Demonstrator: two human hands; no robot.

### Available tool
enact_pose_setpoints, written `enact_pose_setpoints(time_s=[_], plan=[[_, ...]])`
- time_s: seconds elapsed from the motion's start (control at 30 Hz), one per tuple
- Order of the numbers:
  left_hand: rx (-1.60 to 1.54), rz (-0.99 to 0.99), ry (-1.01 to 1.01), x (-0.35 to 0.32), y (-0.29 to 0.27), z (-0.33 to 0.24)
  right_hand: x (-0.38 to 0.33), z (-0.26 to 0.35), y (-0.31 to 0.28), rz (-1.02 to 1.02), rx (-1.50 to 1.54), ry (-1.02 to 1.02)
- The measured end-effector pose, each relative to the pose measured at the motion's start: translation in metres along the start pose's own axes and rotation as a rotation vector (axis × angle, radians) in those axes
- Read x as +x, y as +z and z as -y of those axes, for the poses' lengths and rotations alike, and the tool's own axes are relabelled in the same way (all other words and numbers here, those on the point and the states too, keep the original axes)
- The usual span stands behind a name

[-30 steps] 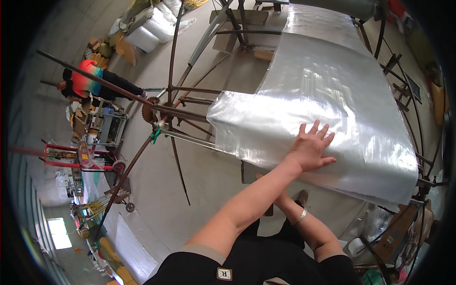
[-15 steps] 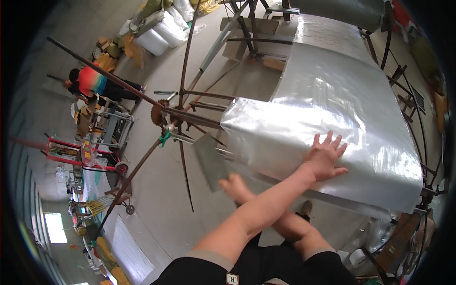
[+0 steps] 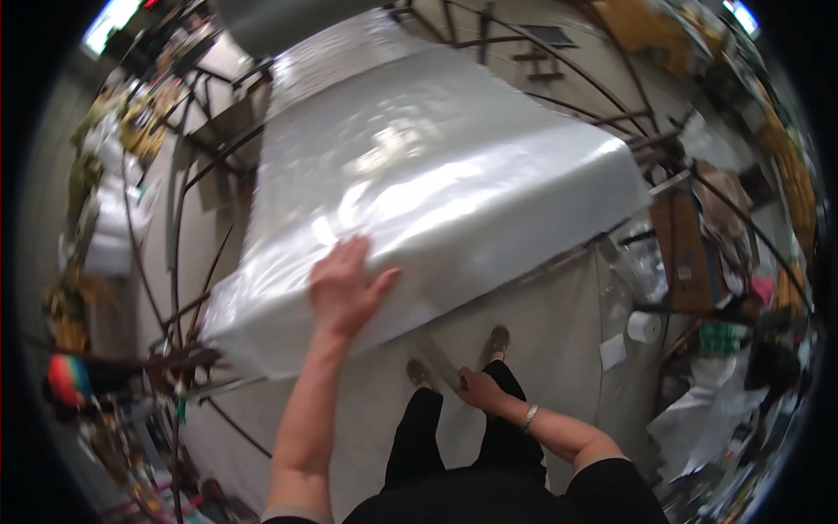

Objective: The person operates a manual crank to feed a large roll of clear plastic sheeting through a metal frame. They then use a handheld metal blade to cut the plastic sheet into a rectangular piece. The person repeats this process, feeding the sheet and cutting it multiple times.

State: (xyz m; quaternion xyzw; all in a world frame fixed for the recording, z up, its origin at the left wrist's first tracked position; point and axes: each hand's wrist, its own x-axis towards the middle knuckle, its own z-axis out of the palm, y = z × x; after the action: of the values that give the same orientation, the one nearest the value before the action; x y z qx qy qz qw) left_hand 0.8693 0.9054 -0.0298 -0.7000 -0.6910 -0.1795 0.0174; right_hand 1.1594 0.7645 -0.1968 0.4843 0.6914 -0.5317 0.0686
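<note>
Shiny translucent plastic sheeting (image 3: 489,175) stretches from a roll (image 3: 288,22) at the far side and bends down over the near side of a metal reel frame. My left hand (image 3: 340,288) lies on the sheeting near its left end, fingers spread, palm down. Low in front of the hanging edge, my right hand (image 3: 476,387) is closed round a flat grey blade-like tool (image 3: 443,360). That tool is smeared by motion, so its exact kind is unclear. It points up and left toward the sheeting's lower edge, and I cannot tell whether they touch.
Rusty spokes (image 3: 729,205) stick out at both ends of the reel. A brown cardboard piece (image 3: 683,249) and a small white roll (image 3: 644,327) lie to the right. Another person in a rainbow-coloured top (image 3: 68,379) is at the far left. Wrapped bundles (image 3: 109,227) stand behind.
My arms were crossed and are now apart. My left hand has shifted to the sheeting's left end; my right hand has swung rightward with the blade-like tool. My view has turned.
</note>
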Motion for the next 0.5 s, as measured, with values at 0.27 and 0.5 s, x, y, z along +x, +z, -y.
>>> enact_pose_setpoints(time_s=[0.27,0.5], plan=[[-0.031,0.024,-0.145,0.001,0.004,-0.010,0.090,-0.240,0.000,-0.359,0.197,0.313],[-0.083,0.036,-0.156,0.012,0.015,-0.012,0.190,-0.331,-0.048,-0.363,0.167,0.520]])
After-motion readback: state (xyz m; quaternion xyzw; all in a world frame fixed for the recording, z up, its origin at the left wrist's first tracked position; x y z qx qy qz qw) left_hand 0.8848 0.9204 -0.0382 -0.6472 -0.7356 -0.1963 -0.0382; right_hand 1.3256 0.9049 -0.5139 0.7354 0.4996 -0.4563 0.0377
